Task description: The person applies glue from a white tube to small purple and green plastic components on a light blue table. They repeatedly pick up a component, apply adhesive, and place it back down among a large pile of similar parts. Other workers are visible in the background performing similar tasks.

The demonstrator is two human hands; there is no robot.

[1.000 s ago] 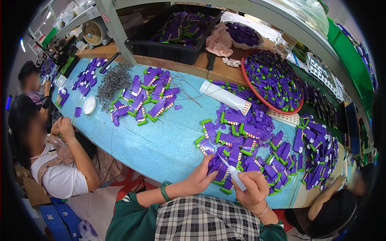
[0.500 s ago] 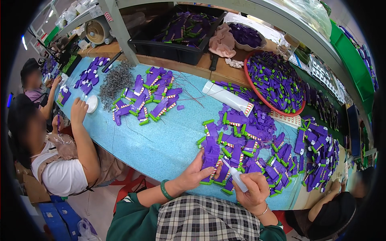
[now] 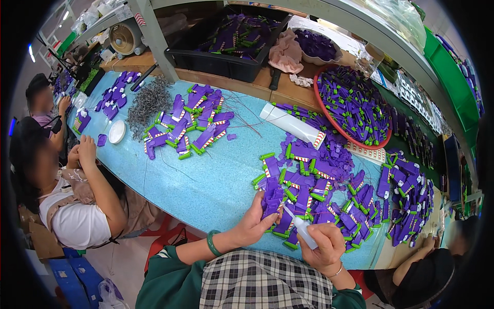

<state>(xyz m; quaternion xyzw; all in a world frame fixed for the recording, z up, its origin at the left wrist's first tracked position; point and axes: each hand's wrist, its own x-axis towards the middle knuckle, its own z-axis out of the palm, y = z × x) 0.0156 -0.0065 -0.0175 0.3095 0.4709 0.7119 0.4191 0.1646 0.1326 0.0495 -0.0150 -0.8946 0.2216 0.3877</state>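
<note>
My left hand (image 3: pixel 253 222), with a green bangle at its wrist, is closed on a purple plastic part (image 3: pixel 272 199) just above the table's near edge. In my right hand (image 3: pixel 326 246) is a small translucent white glue bottle (image 3: pixel 305 233), gripped round its body. Its thin nozzle slants up and left, its tip close to the purple part; whether it touches I cannot tell. Beyond both hands spreads a heap of purple parts (image 3: pixel 319 167) with green ends and red-and-white striped edges. My left fingers are partly hidden behind the held part.
A red-rimmed basket (image 3: pixel 355 144) of purple and green pieces stands at the far right. Behind the blue table (image 3: pixel 190 183) are a black bin (image 3: pixel 216 64) and a shelf post (image 3: pixel 154 44). A white tube (image 3: pixel 290 123) lies beyond the heap. Co-workers sit left and right.
The purple part in my left hand has shifted slightly, and the bottle has dipped a little. At left, a co-worker's raised hand has come down beside their other hand.
</note>
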